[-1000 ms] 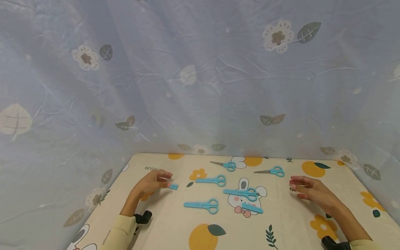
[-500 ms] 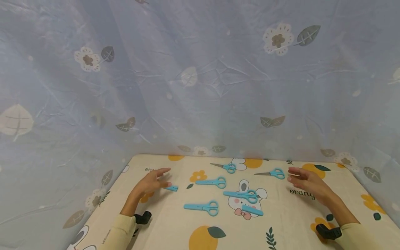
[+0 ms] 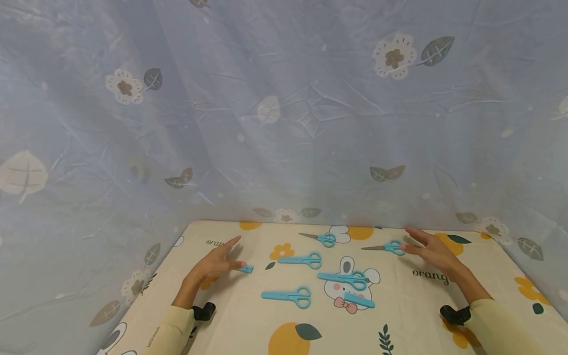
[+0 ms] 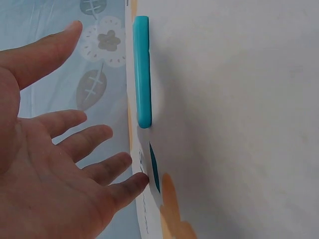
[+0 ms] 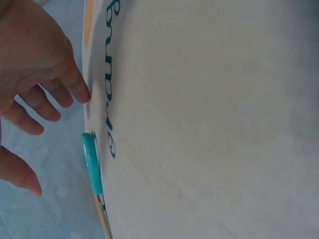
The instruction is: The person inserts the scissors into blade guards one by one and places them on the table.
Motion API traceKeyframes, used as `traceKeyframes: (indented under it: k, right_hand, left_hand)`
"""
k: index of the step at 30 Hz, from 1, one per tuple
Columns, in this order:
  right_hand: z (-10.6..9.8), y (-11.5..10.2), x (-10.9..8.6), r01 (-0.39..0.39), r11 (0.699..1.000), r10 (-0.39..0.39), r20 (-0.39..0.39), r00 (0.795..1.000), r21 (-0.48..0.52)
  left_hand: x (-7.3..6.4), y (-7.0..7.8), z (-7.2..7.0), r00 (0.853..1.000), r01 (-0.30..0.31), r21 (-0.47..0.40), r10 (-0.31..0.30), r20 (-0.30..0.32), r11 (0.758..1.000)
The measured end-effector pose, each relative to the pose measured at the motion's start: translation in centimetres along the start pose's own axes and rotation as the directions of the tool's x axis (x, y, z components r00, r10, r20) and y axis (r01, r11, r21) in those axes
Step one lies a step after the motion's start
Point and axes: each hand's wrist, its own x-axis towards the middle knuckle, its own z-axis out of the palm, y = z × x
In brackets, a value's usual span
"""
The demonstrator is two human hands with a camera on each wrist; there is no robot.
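My left hand (image 3: 217,261) hovers with fingers spread beside a small blue blade cover (image 3: 246,269), which it partly hides in the head view. That cover (image 4: 142,74) lies past the fingertips in the left wrist view. Over at the right, my right hand (image 3: 437,254) is held with thumb and fingers apart, its thumb tip overlapping the handle of a blue-handled pair of scissors (image 3: 385,247) with bare blades. In the right wrist view the scissors' handle (image 5: 91,162) is apart from the fingers. Neither hand grips anything.
Another bare pair of scissors (image 3: 322,237) lies at the back. Covered scissors lie in the middle: one pair (image 3: 293,260), a second (image 3: 277,296) and a third (image 3: 333,277). A loose blue cover (image 3: 359,300) is near them. A grey-blue patterned curtain (image 3: 284,148) stands behind the cloth-covered table (image 3: 239,315).
My right hand has moved left and away from me, up to the bare scissors, its fingers spreading. The left hand stays near the blade cover and has spread its thumb and fingers wider.
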Motion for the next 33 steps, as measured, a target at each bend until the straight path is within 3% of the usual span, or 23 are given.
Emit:
traceKeyframes:
  k: [9,17,23,33]
  right_hand:
    - [0.4,-0.4,1.0,0.030,0.997,-0.031,-0.010,0.999,-0.067]
    - [0.6,-0.7,1.5,0.038,0.986,-0.041,-0.014,0.999,-0.159]
    - [1.0,-1.3,1.7,0.050,0.966,-0.055,-0.010,0.998,-0.254]
    - [2.0,-1.5,1.4,0.087,0.954,-0.095,-0.015,0.995,-0.289]
  left_hand:
    - [-0.3,-0.3,0.0,1.000,-0.018,0.028,0.018,-0.016,0.999]
    - [-0.2,-0.7,0.3,0.996,-0.082,0.065,0.083,-0.021,0.995]
    - [-0.3,-0.6,0.4,0.996,-0.090,0.005,0.090,-0.016,0.996]
    - [-0.5,-0.9,0.8,0.993,-0.122,-0.031,0.122,-0.003,0.992]
